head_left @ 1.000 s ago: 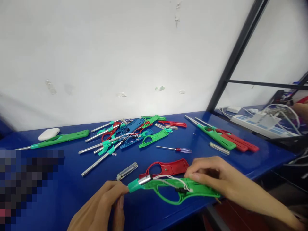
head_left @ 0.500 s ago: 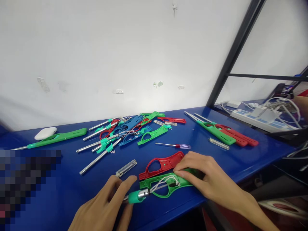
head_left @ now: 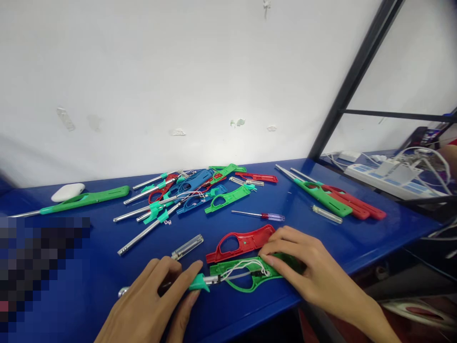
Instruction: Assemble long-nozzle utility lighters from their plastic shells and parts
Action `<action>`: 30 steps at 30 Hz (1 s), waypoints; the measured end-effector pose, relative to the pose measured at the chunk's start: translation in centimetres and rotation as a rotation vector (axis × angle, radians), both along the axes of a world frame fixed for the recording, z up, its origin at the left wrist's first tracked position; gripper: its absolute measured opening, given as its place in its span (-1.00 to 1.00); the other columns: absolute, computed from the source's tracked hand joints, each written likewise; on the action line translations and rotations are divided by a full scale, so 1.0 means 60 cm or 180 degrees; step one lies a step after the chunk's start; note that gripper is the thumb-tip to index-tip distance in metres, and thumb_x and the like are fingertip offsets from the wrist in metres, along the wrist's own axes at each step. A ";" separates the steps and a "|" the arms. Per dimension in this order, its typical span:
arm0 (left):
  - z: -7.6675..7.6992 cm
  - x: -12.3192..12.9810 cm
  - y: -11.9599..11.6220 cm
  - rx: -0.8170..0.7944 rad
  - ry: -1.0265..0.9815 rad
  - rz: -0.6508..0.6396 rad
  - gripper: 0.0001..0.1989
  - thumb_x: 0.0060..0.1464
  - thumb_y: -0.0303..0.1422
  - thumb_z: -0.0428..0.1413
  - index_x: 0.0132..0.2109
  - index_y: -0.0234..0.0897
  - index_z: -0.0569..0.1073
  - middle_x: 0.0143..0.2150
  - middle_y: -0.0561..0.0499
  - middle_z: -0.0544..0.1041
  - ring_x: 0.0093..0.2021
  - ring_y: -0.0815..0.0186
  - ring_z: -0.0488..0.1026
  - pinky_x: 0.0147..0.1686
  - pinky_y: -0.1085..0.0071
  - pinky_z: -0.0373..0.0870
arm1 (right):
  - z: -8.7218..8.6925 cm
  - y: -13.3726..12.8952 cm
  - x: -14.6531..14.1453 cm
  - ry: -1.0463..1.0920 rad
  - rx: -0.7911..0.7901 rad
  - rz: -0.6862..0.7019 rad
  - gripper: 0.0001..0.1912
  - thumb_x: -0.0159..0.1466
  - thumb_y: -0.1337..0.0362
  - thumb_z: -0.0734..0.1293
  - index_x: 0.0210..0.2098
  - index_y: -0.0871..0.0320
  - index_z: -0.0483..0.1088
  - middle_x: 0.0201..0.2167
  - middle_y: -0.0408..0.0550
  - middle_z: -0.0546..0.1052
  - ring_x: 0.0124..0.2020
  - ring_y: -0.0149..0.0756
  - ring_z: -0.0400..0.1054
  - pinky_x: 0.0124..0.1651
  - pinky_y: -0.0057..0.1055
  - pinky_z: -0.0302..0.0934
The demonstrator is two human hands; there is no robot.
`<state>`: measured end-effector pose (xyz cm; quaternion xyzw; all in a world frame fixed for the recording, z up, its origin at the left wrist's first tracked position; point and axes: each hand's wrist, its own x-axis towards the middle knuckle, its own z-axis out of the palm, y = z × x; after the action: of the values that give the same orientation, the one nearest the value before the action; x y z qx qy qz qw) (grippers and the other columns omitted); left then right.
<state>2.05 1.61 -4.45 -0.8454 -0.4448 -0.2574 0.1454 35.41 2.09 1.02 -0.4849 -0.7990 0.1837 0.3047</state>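
My left hand (head_left: pixel 153 302) is closed round a metal lighter tube with a teal collar (head_left: pixel 198 283); the tube's tip shows left of the hand. White wires and a thin clear hose run from the tube into a green handle half (head_left: pixel 250 284). My right hand (head_left: pixel 303 264) pinches the right part of that green half, and its fingers hide the end. Just behind lies a red handle half (head_left: pixel 246 243), open side up. A clear fluid tank (head_left: pixel 187 247) rests beyond my left fingers.
A pile of lighter parts (head_left: pixel 178 193) lies toward the wall, with a screwdriver (head_left: pixel 264 216) in front. Assembled lighters (head_left: pixel 332 200) and another tank (head_left: pixel 326 214) are at right. A green lighter (head_left: pixel 93 197) and white case (head_left: pixel 67 192) sit left. Power strips (head_left: pixel 389 181) lie beyond a black frame.
The tube and teal collar have turned and now line up more closely with the green half's left end. My left hand has shifted slightly left; my right hand stays on the green half.
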 end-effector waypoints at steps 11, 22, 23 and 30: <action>0.017 0.003 0.001 0.0316 0.0319 -0.0077 -0.59 0.47 -0.16 -0.02 0.35 0.02 0.46 0.14 -0.11 0.64 0.05 -0.01 0.67 -0.16 0.04 0.75 | 0.010 -0.005 0.000 -0.0350 0.0051 0.0198 -0.74 0.43 -0.01 0.46 0.00 -0.04 0.60 -0.05 -0.05 0.62 -0.07 -0.13 0.52 -0.02 -0.21 0.37; 0.030 0.000 0.007 -0.0315 -0.0081 -0.0453 -0.63 0.42 -0.36 -0.01 0.23 0.12 0.50 0.02 0.05 0.59 -0.10 0.35 0.64 -0.21 0.54 0.59 | 0.011 -0.007 0.004 -0.0489 0.0102 0.0364 -0.72 0.42 -0.01 0.48 0.05 -0.10 0.61 -0.04 -0.06 0.60 -0.07 -0.15 0.51 -0.05 -0.26 0.38; 0.032 0.001 0.007 -0.0310 -0.0139 -0.0429 -0.63 0.41 -0.36 -0.01 0.21 0.12 0.51 0.03 0.05 0.59 -0.11 0.36 0.64 -0.21 0.56 0.58 | 0.011 -0.007 0.004 -0.0484 0.0104 0.0373 -0.72 0.42 -0.01 0.48 0.06 -0.10 0.61 -0.05 -0.06 0.60 -0.08 -0.15 0.52 -0.05 -0.26 0.39; 0.040 0.006 0.012 -0.0367 -0.0201 -0.0497 -0.61 0.42 -0.37 -0.04 0.21 0.12 0.53 0.00 0.05 0.62 -0.16 0.37 0.65 -0.22 0.59 0.58 | 0.011 -0.005 0.005 -0.0537 0.0181 0.0400 -0.70 0.42 -0.02 0.47 0.07 -0.09 0.62 -0.06 -0.03 0.61 -0.09 -0.14 0.52 -0.07 -0.26 0.40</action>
<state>2.40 2.31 -2.04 -0.8760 -0.3960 -0.2684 0.0618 35.69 1.81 1.67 -0.4387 -0.8555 0.1382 0.2379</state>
